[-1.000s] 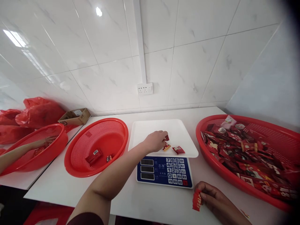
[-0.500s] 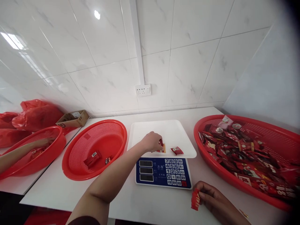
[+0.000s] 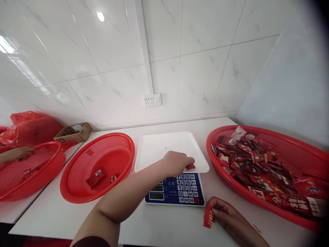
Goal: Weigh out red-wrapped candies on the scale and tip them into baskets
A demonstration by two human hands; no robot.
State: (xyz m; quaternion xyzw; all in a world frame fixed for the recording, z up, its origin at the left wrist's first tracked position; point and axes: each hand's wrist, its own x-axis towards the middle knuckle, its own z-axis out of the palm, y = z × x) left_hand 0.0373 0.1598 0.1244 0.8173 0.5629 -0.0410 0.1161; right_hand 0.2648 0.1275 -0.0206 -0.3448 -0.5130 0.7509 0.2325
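Observation:
My left hand (image 3: 176,164) reaches over the white tray (image 3: 164,148) of the blue-faced scale (image 3: 175,189), fingers curled down onto a small red candy packet (image 3: 190,166) near the tray's front edge. My right hand (image 3: 226,212) rests on the white table (image 3: 164,223) in front of the scale, pinching a red wrapped candy (image 3: 208,216). A large red basket (image 3: 295,151) heaped with red candy packets sits at the right. A round red basket (image 3: 99,167) with a few packets sits left of the scale.
Another person's hand (image 3: 19,153) is in a third red basket (image 3: 28,173) at the far left. Behind it lie a cardboard box (image 3: 72,132) and red plastic bags (image 3: 31,127). A wall socket (image 3: 152,100) sits on the tiled wall.
My left hand gathered the packets on the scale tray and shifted right to the last one at the front edge. The camera turned slightly right. My right hand stayed put.

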